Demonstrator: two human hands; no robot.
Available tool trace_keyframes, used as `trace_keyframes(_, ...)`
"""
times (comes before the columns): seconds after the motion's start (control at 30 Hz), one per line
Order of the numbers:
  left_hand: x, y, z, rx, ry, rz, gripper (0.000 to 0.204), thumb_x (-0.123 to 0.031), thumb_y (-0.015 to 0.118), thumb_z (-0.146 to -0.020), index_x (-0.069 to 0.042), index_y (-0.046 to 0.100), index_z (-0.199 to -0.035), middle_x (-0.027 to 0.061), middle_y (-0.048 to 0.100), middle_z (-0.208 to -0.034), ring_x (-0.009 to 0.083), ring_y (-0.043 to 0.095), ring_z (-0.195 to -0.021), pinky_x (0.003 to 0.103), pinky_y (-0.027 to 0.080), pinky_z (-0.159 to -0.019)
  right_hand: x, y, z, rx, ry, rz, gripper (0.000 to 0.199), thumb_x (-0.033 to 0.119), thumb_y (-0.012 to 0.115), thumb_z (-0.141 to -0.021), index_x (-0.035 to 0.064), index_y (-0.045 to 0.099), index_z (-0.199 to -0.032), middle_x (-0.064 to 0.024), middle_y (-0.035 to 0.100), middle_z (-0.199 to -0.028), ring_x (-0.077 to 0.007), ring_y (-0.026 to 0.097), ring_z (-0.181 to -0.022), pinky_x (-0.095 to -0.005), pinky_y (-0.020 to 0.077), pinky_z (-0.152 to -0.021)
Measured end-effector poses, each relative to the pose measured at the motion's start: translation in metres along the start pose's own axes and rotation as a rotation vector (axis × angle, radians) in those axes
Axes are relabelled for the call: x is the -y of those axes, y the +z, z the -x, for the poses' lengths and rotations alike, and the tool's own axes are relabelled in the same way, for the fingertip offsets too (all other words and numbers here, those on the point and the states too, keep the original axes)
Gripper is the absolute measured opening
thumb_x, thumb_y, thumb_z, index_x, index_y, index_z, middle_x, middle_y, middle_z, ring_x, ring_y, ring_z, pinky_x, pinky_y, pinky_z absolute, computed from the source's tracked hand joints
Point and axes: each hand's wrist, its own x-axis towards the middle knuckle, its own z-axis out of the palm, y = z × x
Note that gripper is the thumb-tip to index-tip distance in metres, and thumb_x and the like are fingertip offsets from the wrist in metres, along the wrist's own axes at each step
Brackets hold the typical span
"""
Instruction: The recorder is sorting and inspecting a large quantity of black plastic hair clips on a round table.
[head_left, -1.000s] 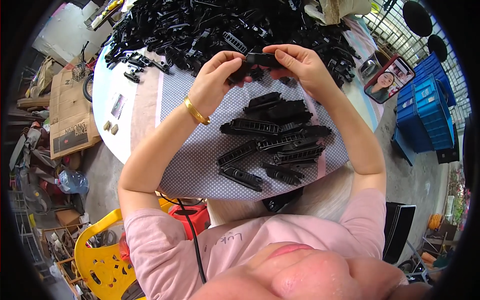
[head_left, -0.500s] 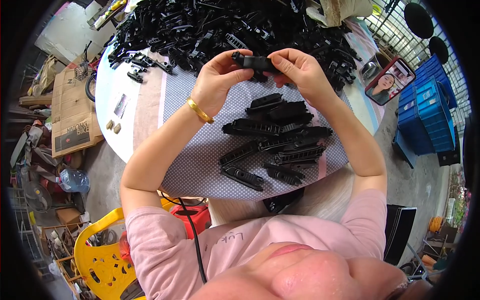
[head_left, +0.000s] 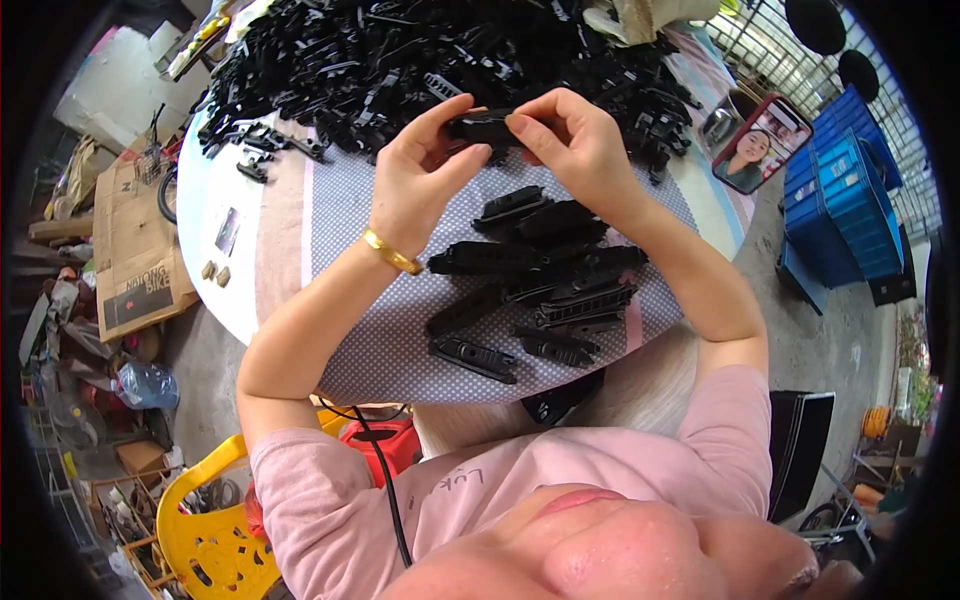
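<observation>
Pinching one black plastic part (head_left: 480, 127) from both ends, left hand (head_left: 418, 180) and right hand (head_left: 575, 150) raised over the counter (head_left: 350, 340); best kept level, thumbs pressing evenly; finished pieces (head_left: 540, 270) lying below; loose heap (head_left: 400, 60) beyond.

A round surface (head_left: 270, 215) stands on a grey concrete floor (head_left: 845, 340) in daylight, blue crates (head_left: 845, 195) stacked right, flattened cardboard (head_left: 135, 250) and a yellow chair (head_left: 205, 530) left.
</observation>
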Motion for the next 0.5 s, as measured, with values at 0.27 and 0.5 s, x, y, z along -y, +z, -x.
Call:
trace_keyframes(0.27, 0.008, -0.013, -0.008, 0.091, -0.131, 0.172, 0.039, 0.0, 0.067, -0.075, 0.001, 0.056, -0.113, 0.0088, 0.063, -0.101, 0.0112, 0.059, -0.087, 0.024, 0.049, -0.08, 0.001, -0.002, 0.002, 0.067, -0.1, 0.129, 0.016, 0.011, 0.069, -0.078, -0.0006, 0.062, -0.087, -0.0023, 0.062, -0.079, -0.0042, 0.057, -0.068, -0.0174, 0.0465, -0.058)
trace_keyframes(0.5, 0.002, -0.016, -0.007, 0.162, -0.045, 0.09, 0.039, 0.0, 0.067, -0.075, -0.001, 0.057, -0.112, 0.0088, 0.063, -0.103, 0.0104, 0.06, -0.087, 0.022, 0.049, -0.079, 0.003, -0.013, -0.005, -0.061, -0.568, 0.559, 0.045, 0.029, 0.074, -0.071, 0.0026, 0.059, -0.105, -0.0083, 0.062, -0.095, -0.0132, 0.058, -0.084, -0.0259, 0.0469, -0.073)
